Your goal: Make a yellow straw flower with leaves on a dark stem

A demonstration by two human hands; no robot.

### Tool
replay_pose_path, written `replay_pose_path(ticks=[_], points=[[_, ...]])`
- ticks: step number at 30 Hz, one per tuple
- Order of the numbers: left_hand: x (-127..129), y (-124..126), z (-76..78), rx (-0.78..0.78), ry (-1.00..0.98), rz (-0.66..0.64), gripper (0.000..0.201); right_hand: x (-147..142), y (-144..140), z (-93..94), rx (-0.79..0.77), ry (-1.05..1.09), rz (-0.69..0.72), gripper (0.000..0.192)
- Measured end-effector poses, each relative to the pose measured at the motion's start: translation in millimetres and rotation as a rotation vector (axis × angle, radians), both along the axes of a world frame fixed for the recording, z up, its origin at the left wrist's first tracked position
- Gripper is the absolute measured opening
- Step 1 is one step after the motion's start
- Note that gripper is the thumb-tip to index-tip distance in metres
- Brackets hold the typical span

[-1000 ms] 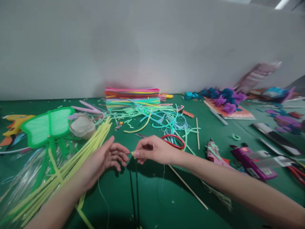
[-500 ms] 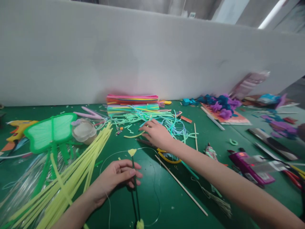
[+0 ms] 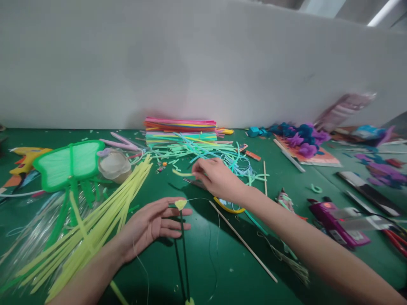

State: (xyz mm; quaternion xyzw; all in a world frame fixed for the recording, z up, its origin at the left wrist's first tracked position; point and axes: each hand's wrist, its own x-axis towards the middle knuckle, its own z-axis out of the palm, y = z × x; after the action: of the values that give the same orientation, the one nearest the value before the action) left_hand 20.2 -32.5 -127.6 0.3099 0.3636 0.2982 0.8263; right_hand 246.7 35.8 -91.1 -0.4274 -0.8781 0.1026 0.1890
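Observation:
My right hand (image 3: 219,178) reaches over the middle of the table, its fingertips pinching one end of a short, curved yellow pipe cleaner piece (image 3: 182,173). My left hand (image 3: 155,226) is open, fingers stretched out and apart. A thin dark green stem (image 3: 183,254) crosses in front of those fingers, with a yellow tuft (image 3: 180,204) at its top and another yellow tuft (image 3: 190,301) at the bottom edge of the view. Clear thread (image 3: 199,198) runs from the upper tuft. Scissors (image 3: 193,183) lie partly under my right hand.
Long yellow pipe cleaners (image 3: 104,216) and a green winged shape (image 3: 70,165) lie left, beside a yellow glue gun (image 3: 28,159). Coloured pipe cleaner bundles (image 3: 181,127) stand at the wall. A wooden stick (image 3: 244,243) and a magenta device (image 3: 337,222) are on the right.
My right hand has lifted the short yellow piece from the table, pinched at one end. My left fingers have opened and straightened behind the stem. The view has shifted slightly.

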Motion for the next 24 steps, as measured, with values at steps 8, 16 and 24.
replay_pose_path(ticks=[8,16,24], points=[[-16,5,2.3,0.056,-0.041,-0.07,0.041,27,-78,7.9,-0.02,0.021,0.132,0.022],[-15,7,3.4,0.416,0.45,-0.045,0.035,17,-100,-4.3,0.39,-0.327,0.104,0.016],[-11,9,-16.8,1.073,0.971,-0.106,0.013,-8,-90,-28.9,0.397,-0.299,0.087,0.009]])
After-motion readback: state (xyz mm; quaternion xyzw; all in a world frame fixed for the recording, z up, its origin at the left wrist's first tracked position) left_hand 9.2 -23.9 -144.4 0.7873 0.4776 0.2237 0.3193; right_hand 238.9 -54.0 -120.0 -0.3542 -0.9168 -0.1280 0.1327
